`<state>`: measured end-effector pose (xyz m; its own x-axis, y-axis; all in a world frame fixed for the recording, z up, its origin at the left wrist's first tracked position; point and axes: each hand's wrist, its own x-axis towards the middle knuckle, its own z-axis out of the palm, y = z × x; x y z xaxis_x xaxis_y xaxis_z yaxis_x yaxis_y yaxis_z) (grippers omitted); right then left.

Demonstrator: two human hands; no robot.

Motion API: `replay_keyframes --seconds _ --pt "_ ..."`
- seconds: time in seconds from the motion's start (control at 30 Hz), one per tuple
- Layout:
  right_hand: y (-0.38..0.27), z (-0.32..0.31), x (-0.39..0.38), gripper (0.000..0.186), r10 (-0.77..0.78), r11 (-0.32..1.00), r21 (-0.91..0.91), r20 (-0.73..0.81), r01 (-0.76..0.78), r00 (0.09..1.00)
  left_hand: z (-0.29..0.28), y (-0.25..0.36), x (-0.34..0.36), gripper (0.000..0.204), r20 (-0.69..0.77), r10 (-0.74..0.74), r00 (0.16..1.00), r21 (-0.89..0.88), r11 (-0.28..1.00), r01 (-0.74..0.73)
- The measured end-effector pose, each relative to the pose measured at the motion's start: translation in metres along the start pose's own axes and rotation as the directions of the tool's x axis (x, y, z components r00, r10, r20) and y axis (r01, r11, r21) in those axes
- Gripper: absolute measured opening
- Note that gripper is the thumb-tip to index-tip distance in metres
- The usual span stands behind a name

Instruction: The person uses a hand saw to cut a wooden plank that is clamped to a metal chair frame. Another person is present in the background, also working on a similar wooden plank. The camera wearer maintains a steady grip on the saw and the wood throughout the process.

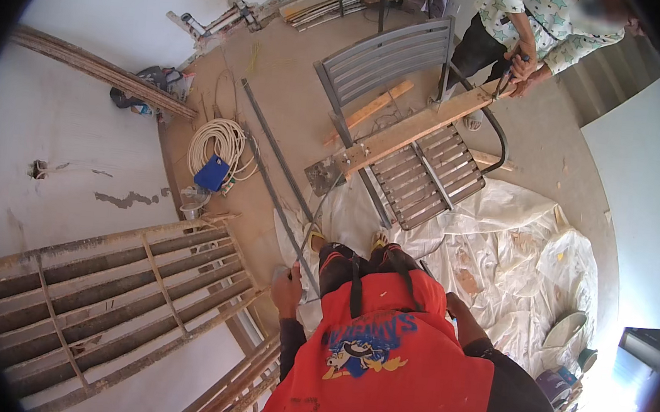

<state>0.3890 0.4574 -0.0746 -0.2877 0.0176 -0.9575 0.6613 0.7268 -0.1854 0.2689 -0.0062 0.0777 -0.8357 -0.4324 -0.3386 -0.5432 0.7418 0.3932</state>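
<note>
My left hand [286, 291] hangs low beside my left leg. Its fingers are curled, with a small greyish thing at them that I cannot make out. Close to it runs the near end of a thin grey metal bar [279, 206]. My right hand [458, 306] is beside my right hip, its fingers mostly hidden by my red top. In front of me stands a slatted metal chair [428, 175], with a wooden plank [421, 128] lying across it. At the plank's near end is a worn metal plate [324, 176].
Another person [524, 58] bends over the plank's far end, gripping a tool there. A second metal bar [273, 143] and a coiled pale hose [218, 144] lie on the floor. A slatted frame [137, 291] leans at left. Crumpled plastic sheeting [516, 252] spreads at right.
</note>
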Motion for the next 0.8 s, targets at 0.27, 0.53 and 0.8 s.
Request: replay_keyframes --seconds 0.27,0.53,0.8 --pt "0.005 -0.001 0.006 0.03 0.06 0.99 0.13 0.013 -0.061 0.998 -0.006 0.01 0.002 0.05 0.06 -0.035 0.998 -0.037 0.999 0.037" --pt "0.008 0.003 0.009 0.024 0.043 0.993 0.115 -0.057 -0.037 0.997 0.005 -0.002 0.0 0.047 0.049 0.012 0.999 -0.09 0.996 -0.007" --pt "0.02 0.003 0.009 0.023 -0.127 0.988 -0.096 -0.09 0.118 0.988 0.012 -0.005 -0.004 0.047 0.049 0.036 0.998 -0.143 0.989 -0.029"
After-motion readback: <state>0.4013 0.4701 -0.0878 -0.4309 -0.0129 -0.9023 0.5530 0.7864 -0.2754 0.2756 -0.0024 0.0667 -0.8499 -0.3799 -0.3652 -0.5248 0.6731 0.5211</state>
